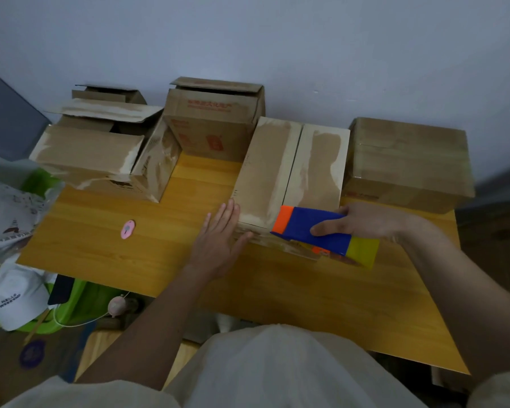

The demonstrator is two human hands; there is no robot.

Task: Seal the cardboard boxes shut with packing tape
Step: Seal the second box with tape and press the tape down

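While L hand [223, 231] lies flat, fingers spread, against closed box [289, 169] on bench [147, 248], R hand [362, 220] grips blue tape dispenser [318, 229] at box's near edge.

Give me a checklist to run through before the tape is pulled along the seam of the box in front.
1. Flaps of the closed brown cardboard box meet at the centre seam: ok.
2. Left hand lies flat against the box's near left corner, steadying it: ok.
3. Right hand grips the blue, orange and yellow tape dispenser: ok.
4. Dispenser sits at the seam's near end: ok.
5. Tape end stuck to the cardboard: cannot tell.
6. Seam path free of objects: ok.
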